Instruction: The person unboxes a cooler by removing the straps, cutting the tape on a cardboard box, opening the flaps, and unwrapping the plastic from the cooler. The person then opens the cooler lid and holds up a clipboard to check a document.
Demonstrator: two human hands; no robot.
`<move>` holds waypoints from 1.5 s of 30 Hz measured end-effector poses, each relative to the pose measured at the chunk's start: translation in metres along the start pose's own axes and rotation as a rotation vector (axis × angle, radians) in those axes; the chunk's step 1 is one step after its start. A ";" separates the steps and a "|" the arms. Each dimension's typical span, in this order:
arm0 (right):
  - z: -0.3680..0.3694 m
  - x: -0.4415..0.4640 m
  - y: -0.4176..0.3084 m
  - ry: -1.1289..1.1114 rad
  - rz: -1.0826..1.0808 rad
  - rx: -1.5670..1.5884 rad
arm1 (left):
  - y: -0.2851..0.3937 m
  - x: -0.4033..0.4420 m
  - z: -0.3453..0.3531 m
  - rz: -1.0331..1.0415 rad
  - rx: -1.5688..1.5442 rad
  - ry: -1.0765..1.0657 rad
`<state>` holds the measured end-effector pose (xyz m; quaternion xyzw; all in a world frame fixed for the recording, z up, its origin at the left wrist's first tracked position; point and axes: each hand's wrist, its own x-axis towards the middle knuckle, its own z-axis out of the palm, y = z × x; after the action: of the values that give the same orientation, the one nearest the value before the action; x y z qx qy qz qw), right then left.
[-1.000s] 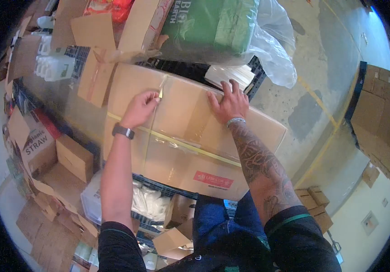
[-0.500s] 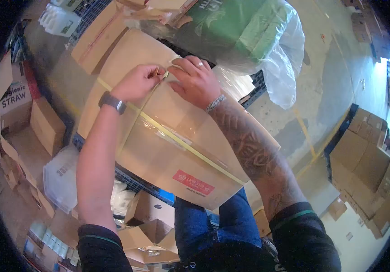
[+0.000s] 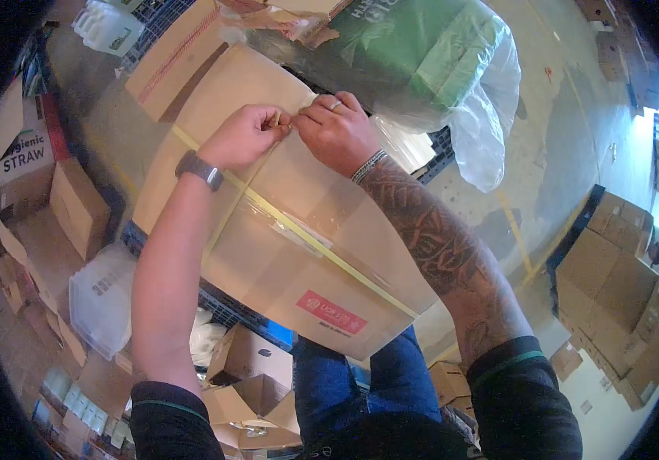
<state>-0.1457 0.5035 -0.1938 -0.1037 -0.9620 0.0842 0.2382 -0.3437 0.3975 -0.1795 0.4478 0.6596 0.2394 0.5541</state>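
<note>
A large cardboard box [image 3: 337,195] lies before me, with yellow strapping [image 3: 310,239] crossing its top and a red printed label [image 3: 331,313] near its closest edge. At the far part of the box, my left hand [image 3: 246,138] pinches the yellow strapping between thumb and fingers. Right beside it, my right hand [image 3: 338,136] is closed at the same stretch of strapping, its fingers curled down; the exact grip is hidden. The two hands nearly touch at the fingertips. Clear tape shows under the strapping.
A green package in clear plastic [image 3: 421,61] sits beyond the box. An open carton [image 3: 80,207] and a clear plastic tub [image 3: 103,299] stand on the left. Open boxes [image 3: 260,395] lie near my legs, and flattened cardboard [image 3: 613,268] is on the right.
Both hands have shifted slightly right. My right hand's fingers, more spread before, have curled in and closed beside my left hand. The view has moved a little.
</note>
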 end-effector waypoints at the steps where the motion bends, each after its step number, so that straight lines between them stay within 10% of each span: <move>1: -0.001 -0.001 -0.003 0.023 -0.019 -0.022 | -0.002 0.000 0.000 0.009 0.017 0.005; 45: 0.028 -0.002 -0.018 0.018 0.773 0.153 | 0.027 -0.044 0.070 -0.081 0.196 0.623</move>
<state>-0.1601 0.4822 -0.2151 -0.4410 -0.8409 0.2379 0.2045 -0.2695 0.3606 -0.1537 0.3778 0.8346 0.2780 0.2888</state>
